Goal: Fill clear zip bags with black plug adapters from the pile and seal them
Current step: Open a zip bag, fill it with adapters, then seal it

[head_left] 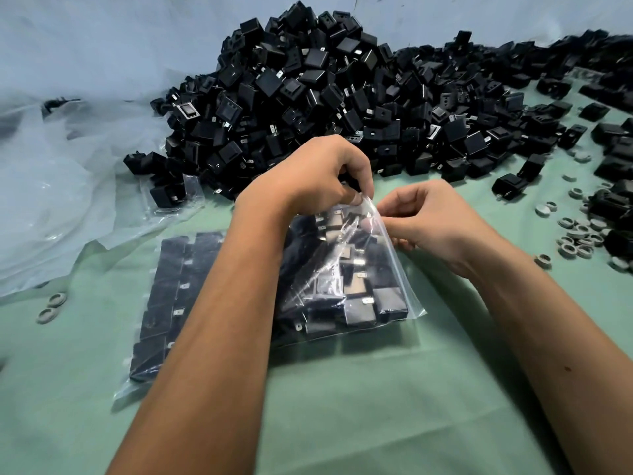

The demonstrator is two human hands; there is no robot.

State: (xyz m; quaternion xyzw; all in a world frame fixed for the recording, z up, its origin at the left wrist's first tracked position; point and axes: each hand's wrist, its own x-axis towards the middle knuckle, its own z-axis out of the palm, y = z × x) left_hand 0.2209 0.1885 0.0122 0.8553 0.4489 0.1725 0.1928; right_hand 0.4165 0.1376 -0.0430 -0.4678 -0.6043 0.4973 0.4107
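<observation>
A clear zip bag (356, 286) full of black plug adapters stands tilted on the green cloth at the centre. My left hand (318, 176) pinches the bag's top edge from above, thumb and fingers curled over it. My right hand (431, 221) pinches the same top edge a little to the right. A big pile of black plug adapters (325, 97) rises just behind both hands. Under my left forearm lies a second filled zip bag (171, 296), flat, with adapters packed in rows.
Crumpled clear plastic sheeting (68, 166) covers the left side. A small bag with one adapter (171, 193) lies by the pile's left foot. Grey rings (579, 238) and loose adapters are scattered at the right; two rings (51, 306) lie at the left.
</observation>
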